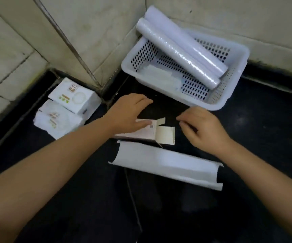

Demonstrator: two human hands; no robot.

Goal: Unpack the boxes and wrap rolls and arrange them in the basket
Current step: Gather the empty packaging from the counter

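A white perforated basket (236,79) stands at the back right against the wall. Two wrap rolls (176,50) lean in it, their far ends over the rim, and a flat white packet (161,75) lies on its floor. On the black counter in the middle lies a small white box (164,135) with its end flaps open. My left hand (126,116) rests on that box, thumb on its top. My right hand (203,128) hovers just right of the flaps, fingers curled, holding nothing. A curled white paper sleeve (166,163) lies in front of the box.
Two closed white boxes with green print (73,97) (57,120) sit stacked at the left by the wall corner. Tiled walls close off the back and left. A dark counter surface (264,137) extends to the right and front.
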